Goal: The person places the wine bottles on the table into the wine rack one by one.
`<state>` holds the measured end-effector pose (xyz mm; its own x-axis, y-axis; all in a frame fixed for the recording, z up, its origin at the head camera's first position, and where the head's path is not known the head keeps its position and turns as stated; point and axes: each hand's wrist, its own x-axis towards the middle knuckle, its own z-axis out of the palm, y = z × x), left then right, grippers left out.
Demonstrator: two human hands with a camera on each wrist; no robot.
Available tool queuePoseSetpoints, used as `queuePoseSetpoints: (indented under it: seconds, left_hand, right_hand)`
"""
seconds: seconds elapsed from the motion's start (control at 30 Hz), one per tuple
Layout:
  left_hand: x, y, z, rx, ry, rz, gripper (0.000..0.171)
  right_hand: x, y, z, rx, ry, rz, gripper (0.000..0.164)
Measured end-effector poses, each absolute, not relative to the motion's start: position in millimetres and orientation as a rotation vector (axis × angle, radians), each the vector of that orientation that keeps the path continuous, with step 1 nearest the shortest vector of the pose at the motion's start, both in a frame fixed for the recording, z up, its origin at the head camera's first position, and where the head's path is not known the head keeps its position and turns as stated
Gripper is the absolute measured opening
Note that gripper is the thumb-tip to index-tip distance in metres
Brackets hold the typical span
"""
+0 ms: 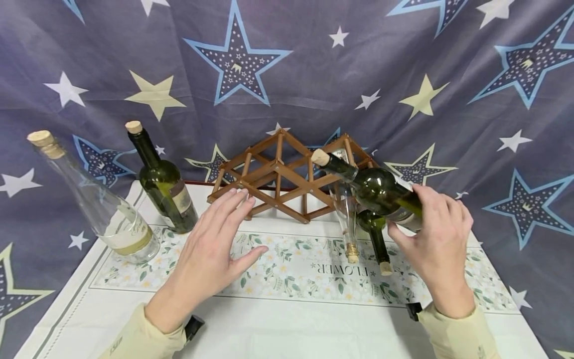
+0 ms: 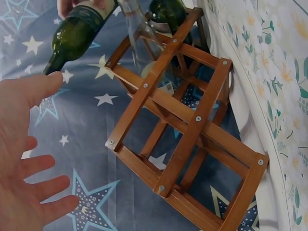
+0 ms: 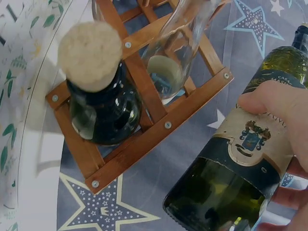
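My right hand (image 1: 441, 234) grips a corked green wine bottle (image 1: 378, 187) round its lower body, holding it tilted above the right end of the wooden wine rack (image 1: 311, 191). The bottle's neck points left; its cream label (image 3: 250, 144) shows in the right wrist view. Two corked bottles lie in the rack's right part, necks toward me: a clear glass bottle (image 1: 346, 214) and a dark green bottle (image 1: 379, 244). My left hand (image 1: 211, 244) is held in front of the rack's left end, fingers extended and thumb apart, with nothing in it.
At the left of the table stand a corked green bottle (image 1: 172, 192) and a taller corked clear bottle (image 1: 130, 234). A floral runner (image 1: 287, 269) lies across the white tablecloth (image 1: 287, 324). Behind the rack hangs a star-patterned curtain (image 1: 309, 80).
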<state>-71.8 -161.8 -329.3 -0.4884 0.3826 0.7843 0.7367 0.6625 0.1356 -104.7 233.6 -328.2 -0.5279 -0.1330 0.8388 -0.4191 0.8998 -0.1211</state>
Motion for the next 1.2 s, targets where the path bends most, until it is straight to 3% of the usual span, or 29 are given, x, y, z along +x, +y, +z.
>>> queuePoseSetpoints:
  seconds: [0.47, 1.2]
  left_hand:
    - [-65.5, -155.7, -322.6, -0.888, -2.020, -0.583, 0.077]
    - [-58.0, -145.9, -317.1, -0.952, -1.950, -0.499, 0.060]
  right_hand:
    - [-97.6, 211.1, -323.7, 0.532, -2.055, 0.280, 0.070]
    - [-80.0, 186.8, -323.7, 0.711, -2.055, 0.220, 0.075]
